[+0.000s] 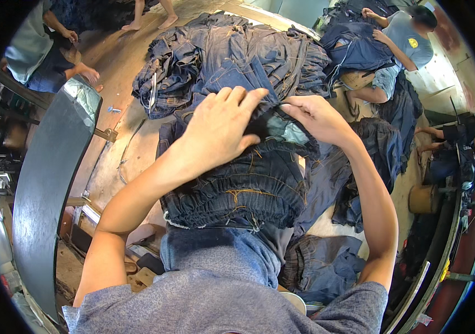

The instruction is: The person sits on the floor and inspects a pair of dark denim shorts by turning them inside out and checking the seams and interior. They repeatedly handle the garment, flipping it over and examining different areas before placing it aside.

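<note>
A dark denim garment [273, 111] lies bunched in front of me, with a pale greenish inner patch [293, 133] showing. My left hand [220, 125] rests over its left side, fingers stretched out and thumb apart. At the garment's upper right, my right hand [315, 118] is closed, pinching the denim edge between thumb and fingers. Below both hands, on my lap, sits a stack of dark denim garments [232, 195] with gathered elastic waistbands and loose orange threads. Part of the worked garment is hidden under my left hand.
A large heap of denim garments [248, 47] lies just beyond. A long black board [48, 189] stands at left. More denim [326, 264] lies near my right side. One person [407, 42] handles denim at far right; another [31, 50] sits at far left.
</note>
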`<state>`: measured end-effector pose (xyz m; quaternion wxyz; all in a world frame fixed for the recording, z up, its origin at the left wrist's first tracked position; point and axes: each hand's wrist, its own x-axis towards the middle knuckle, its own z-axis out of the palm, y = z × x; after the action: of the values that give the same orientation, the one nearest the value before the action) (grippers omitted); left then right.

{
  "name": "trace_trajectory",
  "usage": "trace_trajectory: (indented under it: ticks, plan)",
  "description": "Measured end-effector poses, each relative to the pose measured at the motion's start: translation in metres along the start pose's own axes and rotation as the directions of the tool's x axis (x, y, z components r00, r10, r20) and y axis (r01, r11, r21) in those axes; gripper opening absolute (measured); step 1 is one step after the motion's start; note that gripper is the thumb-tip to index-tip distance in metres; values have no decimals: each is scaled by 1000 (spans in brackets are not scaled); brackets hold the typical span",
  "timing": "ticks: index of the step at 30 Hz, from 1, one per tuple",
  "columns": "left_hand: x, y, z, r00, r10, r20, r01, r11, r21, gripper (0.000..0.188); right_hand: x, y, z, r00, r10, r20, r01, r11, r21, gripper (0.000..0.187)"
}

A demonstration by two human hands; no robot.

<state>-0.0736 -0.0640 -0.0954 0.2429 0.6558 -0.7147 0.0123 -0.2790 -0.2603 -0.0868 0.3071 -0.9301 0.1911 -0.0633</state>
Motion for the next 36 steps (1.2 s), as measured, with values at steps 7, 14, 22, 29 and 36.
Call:
trace_trajectory:
  ticks: [7,14,22,29,36]
  plan:
    - [-27,45,42,930,364,44,-366,917,159,60,-13,16,5,998,20,-55,-8,978,210,32]
    - [-50,71,69,893,349,285,-327,937,-123,48,-19,25,5,996,65,-59,-52,980,195,35]
    - [-49,71,33,928,373,-21,-371,911,-178,47,-12,99,-44,786,217,-579,-348,929,-124,38]
    - [-68,6,-14,995,87,44,-77,980,-183,45,-133,139,-234,436,26,-900,-572,780,-255,53]
    - [-92,-30,7,893,-89,442,233,931,-282,48,-218,89,-231,349,-218,-911,-595,700,-395,42]
